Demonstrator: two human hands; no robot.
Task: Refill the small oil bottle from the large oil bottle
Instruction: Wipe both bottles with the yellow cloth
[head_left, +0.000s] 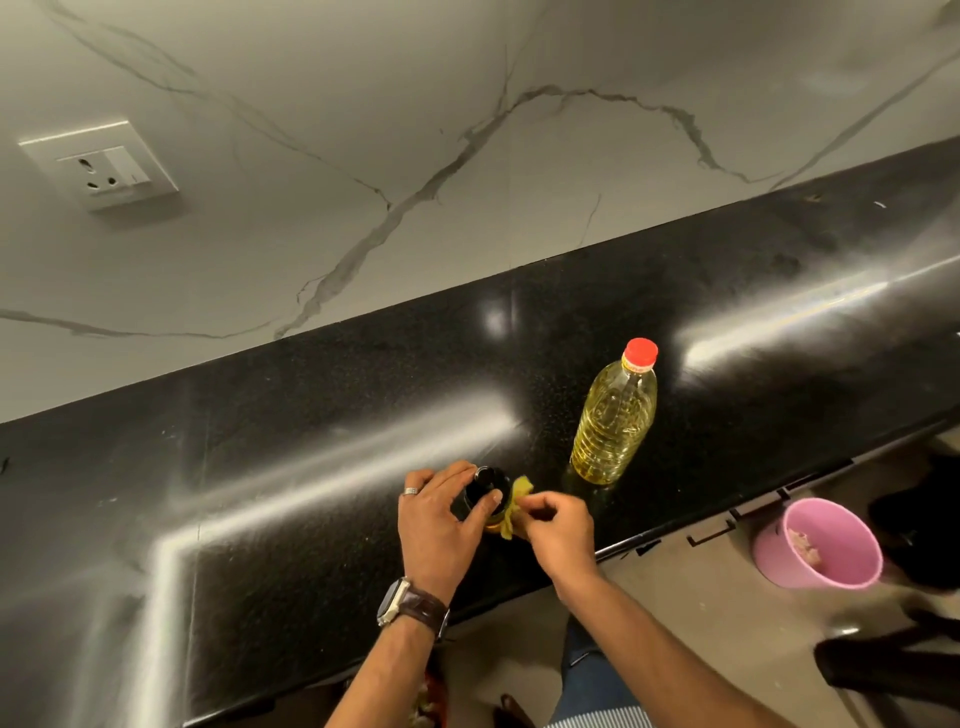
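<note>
A small dark glass oil bottle (485, 501) with a black cap is standing on the glossy, speckled black stone counter (291, 426), close to the counter's front edge. The left hand (439, 525), wearing a silver ring and a brown leather-strapped watch (410, 605), is curling its thumb and fingers around the bottle's capped top. The right hand (558, 527) is pinching a crumpled yellow cloth (517, 506) between thumb and fingertips, and the cloth is lying against the right side of the small bottle.

To the right and slightly further back, well apart from the hands, a large clear ribbed plastic bottle (615, 415) of pale yellow oil is standing upright with its red screw cap on. Bare polished counter is stretching widely to the left and behind both bottles, up to the grey-veined white marble wall (467, 156), which is carrying a white plastic socket plate (101, 163). Beyond the counter's front edge, a round pink plastic bucket (818, 543) is sitting on the floor.
</note>
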